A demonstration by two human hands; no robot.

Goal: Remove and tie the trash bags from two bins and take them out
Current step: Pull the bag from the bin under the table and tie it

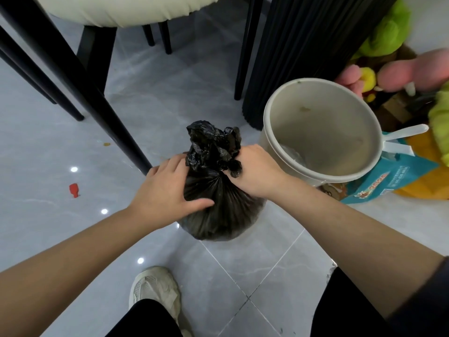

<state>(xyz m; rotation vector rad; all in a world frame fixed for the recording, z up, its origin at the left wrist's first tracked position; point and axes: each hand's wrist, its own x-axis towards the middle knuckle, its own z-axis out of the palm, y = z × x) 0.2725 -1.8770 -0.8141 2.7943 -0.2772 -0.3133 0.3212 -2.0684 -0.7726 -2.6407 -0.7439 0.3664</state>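
Note:
A full black trash bag (pixel 218 215) stands on the grey tiled floor in the middle of the head view. Its gathered neck sticks up in a crumpled bunch. My right hand (pixel 252 171) is closed around that neck from the right. My left hand (pixel 167 188) rests on the bag's left shoulder, fingers curved against the plastic and thumb across the front. To the right stands a round beige bin (pixel 269 122) with no bag in it; something pale lies at its bottom.
Black chair legs (pixel 97 103) slant down at the left under a cream seat. A black ribbed table base (pixel 303 45) rises behind the bin. Plush toys (pixel 388 27) and a blue package (pixel 398 176) crowd the right. A red scrap (pixel 74 190) lies on the floor. My shoe (pixel 155 293) is below.

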